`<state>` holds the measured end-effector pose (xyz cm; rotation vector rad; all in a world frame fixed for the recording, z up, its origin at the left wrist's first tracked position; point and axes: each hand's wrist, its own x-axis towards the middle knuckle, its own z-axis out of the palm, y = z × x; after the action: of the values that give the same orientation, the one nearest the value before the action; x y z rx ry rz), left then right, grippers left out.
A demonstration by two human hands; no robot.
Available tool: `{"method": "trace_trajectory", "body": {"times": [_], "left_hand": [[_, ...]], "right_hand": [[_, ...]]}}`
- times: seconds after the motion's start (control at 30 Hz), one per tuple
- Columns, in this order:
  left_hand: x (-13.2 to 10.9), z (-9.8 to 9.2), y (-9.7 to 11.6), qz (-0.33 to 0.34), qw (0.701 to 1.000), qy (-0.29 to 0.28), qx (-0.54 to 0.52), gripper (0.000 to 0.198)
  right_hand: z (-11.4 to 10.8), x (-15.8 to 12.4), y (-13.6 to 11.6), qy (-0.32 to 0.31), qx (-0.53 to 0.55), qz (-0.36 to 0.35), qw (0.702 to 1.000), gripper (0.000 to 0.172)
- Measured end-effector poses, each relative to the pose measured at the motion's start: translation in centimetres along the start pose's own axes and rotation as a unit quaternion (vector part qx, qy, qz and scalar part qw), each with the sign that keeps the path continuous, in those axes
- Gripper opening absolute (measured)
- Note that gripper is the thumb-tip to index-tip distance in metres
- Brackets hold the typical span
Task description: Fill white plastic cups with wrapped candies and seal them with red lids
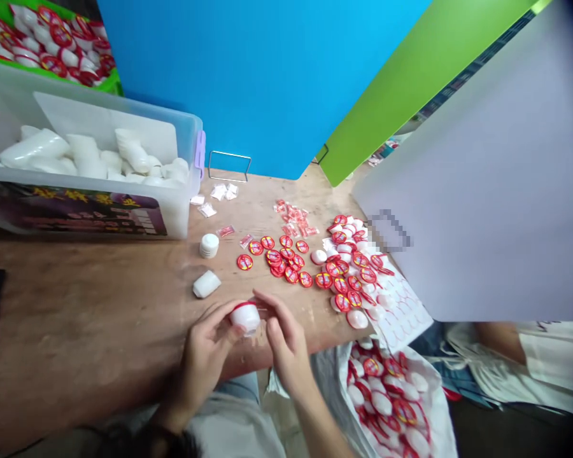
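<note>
Bare hands (203,356), pale denim trousers (239,388), grey cloth (229,426)

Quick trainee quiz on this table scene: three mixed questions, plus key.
1. True or false: the left hand touches the white red-rimmed container.
2. Multiple choice: the red-ringed discs lie mostly A) on the wooden table, B) inside the sack.
3. Fill in the colour: the clear plastic bin holds ____ items.

Key: 1 true; 2 A; 3 white.
</note>
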<state>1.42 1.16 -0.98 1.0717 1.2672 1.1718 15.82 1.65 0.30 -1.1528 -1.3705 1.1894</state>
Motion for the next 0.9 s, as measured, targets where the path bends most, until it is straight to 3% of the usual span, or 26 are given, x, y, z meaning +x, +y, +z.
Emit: {"method": "trace_trajectory", "body": {"times": [0.13, 0.23, 0.37, 0.63, 0.77, 0.9], "left_hand": [[-1.5, 0.3, 1.2, 0.099, 0.989, -0.013, 0.113, 0.030], [-2.5, 0.8, 1.5, 0.127, 0.980, 0.024, 0.149, 0.028], [-3.1, 1.2, 1.4, 0.114, 0.977, 0.062, 0.167, 0.028], [-3.4, 1.1, 2.5, 0.047, 0.997, 0.005, 0.066, 0.028], [-3.7, 2.0, 2.5, 0.050, 0.995, 0.046, 0.069, 0.025], [-3.5, 2.5, 2.0, 0.121, 0.984, 0.045, 0.121, 0.030]], "right_hand": [[4.3, 0.1, 0.5, 0.248, 0.023, -0.006, 0.968, 0.041], [5.3, 0.6, 0.5, 0.320, 0.039, 0.002, 0.947, 0.044], [5.6, 0.6, 0.3, 0.324, 0.051, -0.015, 0.944, 0.044], [5.6, -0.5, -0.1, 0.340, 0.020, -0.021, 0.940, 0.042], [5.3, 0.3, 0.1, 0.317, 0.150, 0.015, 0.936, 0.041], [4.5, 1.7, 1.7, 0.211, 0.326, 0.124, 0.913, 0.042]]}}
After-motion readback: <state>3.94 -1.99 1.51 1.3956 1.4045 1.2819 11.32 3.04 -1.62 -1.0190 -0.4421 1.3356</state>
